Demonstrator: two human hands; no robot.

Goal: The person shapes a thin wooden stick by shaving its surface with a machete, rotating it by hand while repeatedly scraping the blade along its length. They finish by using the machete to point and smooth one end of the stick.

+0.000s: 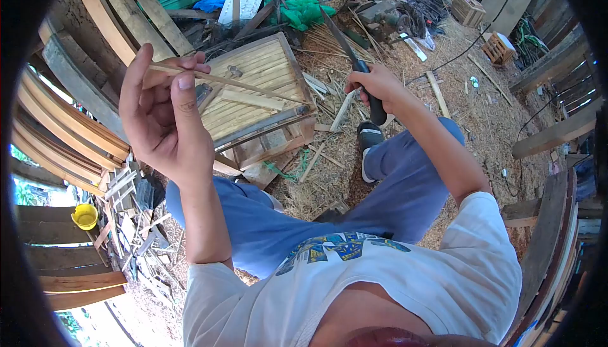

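My left hand (168, 109) is raised at the left, pinching a thin wooden strip (244, 85) between thumb and fingers. The strip slants down to the right over a low slatted wooden stand (269, 62). Wrapped round the black handle of a long knife (344, 42), my right hand (380, 87) is held to the right of the stand. Its dark blade points up and away to the left, apart from the strip. A short flat piece of wood (252, 99) and a small metal object (234, 70) lie on the slats.
Wood shavings and scraps cover the ground (468, 138). Planks (69, 119) lean at the left, above a yellow bucket (85, 216). A green plastic sheet (297, 8) and other clutter lie at the back. A black cable (478, 37) crosses the right side near a small wooden crate (498, 49).
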